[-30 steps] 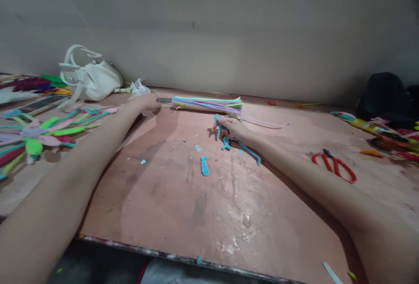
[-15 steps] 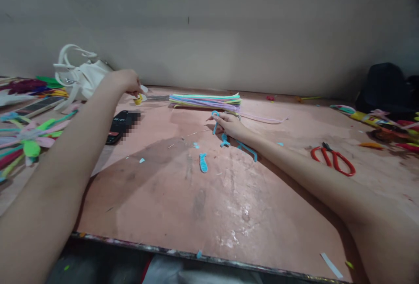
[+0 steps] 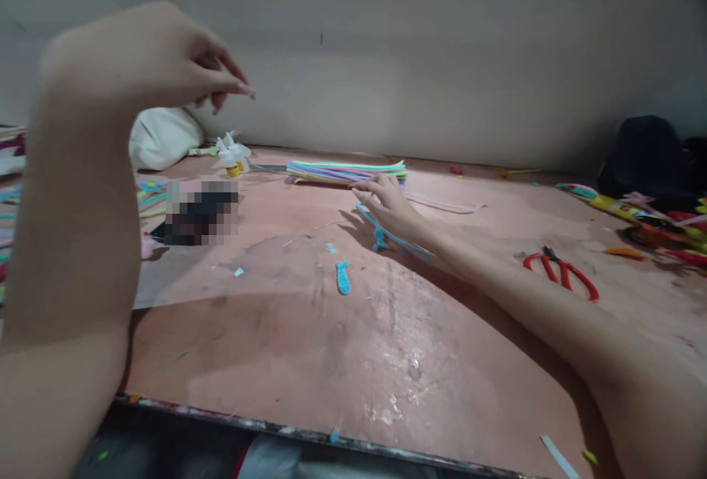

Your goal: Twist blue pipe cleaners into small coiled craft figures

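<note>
Setting: I see a worn pinkish counter (image 3: 309, 331) set against a plain grey wall.
Left hand (image 3: 160, 59): raised in the air near the camera, thumb and fingertips pinched together; whether something tiny sits between them, I cannot tell.
Right hand (image 3: 389, 206): resting on the counter, fingers spread and loosely extended, touching a blue pipe cleaner (image 3: 395, 237) that runs under the palm towards the wrist; not gripping it.
Handling: I judge the pipe cleaner light, fuzzy and bendable, with a wire core that keeps a bend; I would pinch it near one end.
Blue pieces: one bent short piece (image 3: 343, 277) lying apart in front of the hand, plus a few small snippets, about three.
Bundle (image 3: 347, 171): one pastel stack of pipe cleaners just beyond the right fingers.
Glue bottle (image 3: 233, 157): one, near the wall.
Scissors (image 3: 563, 273): one red pair, well to the right.
Bag (image 3: 163, 136): one, white, far left.
</note>
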`<state>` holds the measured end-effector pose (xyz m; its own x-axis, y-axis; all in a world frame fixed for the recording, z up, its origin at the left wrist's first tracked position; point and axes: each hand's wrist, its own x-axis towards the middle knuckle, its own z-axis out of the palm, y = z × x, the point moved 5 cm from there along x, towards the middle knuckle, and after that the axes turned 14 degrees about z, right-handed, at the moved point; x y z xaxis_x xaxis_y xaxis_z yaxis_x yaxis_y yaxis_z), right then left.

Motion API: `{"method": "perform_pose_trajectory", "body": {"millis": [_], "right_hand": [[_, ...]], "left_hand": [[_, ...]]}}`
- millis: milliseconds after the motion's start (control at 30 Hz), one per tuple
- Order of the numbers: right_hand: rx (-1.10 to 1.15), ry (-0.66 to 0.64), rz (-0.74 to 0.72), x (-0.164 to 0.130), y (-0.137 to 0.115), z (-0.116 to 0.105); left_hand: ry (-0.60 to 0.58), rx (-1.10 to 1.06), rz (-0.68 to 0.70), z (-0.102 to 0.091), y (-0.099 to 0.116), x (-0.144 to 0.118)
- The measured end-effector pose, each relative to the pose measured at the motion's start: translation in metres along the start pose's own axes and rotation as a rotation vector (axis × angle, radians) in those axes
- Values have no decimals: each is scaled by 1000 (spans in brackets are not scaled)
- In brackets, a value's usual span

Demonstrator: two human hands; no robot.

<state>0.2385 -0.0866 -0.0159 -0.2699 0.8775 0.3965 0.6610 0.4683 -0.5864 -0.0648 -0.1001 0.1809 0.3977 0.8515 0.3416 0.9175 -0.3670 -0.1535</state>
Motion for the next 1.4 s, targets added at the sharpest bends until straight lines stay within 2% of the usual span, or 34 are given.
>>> {"method": "perform_pose_trajectory", "body": {"millis": [33,100,167,267,400,533,633,767,900,1133,1400], "right_hand": [[115,-27,37,4,-4,-3],[405,-79,156,10,-11,-11],[691,-99,314,15,-15,-20],[961,-47,502,16,-18,-35],[1068,47,577,17,-13,-51],[1051,146,496,23,-3,-60],[1040,162,442,27,1,-62],[1056,150,475,29,7,-61],[1092,192,509,29,13,-62],[1111,221,498,27,15,-64],[1114,222,508,26,8,-64]], "left_hand": [[59,-88,-14,-3,20,-3],[19,-249,35,2,56,-3],[-12,-312,107,12,80,1],[-58,-415,218,30,101,10],[-76,-521,318,53,114,21],[-161,-663,439,78,118,28],[-216,-753,483,92,113,31],[-232,-805,490,100,100,35],[-229,-941,516,108,90,39],[52,-1292,375,117,77,45],[280,-1526,148,123,71,51]]}}
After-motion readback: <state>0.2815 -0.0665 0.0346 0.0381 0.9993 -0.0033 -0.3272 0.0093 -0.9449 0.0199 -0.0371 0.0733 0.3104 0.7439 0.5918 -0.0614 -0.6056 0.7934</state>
